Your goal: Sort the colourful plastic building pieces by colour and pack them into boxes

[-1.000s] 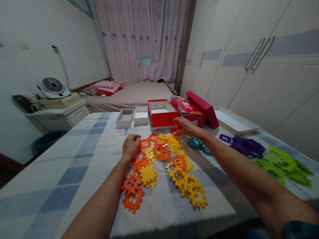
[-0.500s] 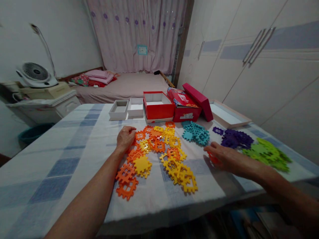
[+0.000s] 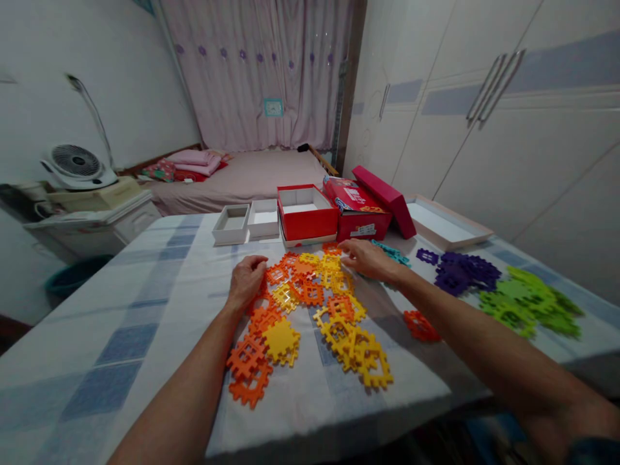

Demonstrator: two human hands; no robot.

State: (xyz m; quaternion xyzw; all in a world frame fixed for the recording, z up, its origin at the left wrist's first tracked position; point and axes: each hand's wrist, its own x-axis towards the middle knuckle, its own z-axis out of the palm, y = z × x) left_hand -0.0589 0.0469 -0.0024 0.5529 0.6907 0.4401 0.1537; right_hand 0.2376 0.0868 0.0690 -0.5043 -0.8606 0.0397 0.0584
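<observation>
My left hand rests at the left edge of a pile of orange gear-edged plastic building pieces, its fingers curled together; whether anything is in them is hidden. At the back of the pile my right hand reaches in with fingers stretched out. Its fingertips are close to an orange-red piece and yellow pieces. Turquoise pieces are partly hidden behind the right hand and wrist. A separate orange-red piece or small stack lies under the right forearm.
Purple pieces and lime-green pieces lie in heaps on the right. Along the back stand two small white boxes, an open red box, a red carton with a leaning lid, and a shallow white tray.
My right hand has moved left and away from me, from the orange-red piece on the right to the back of the orange-yellow pile. That piece now lies released. My left hand stays put.
</observation>
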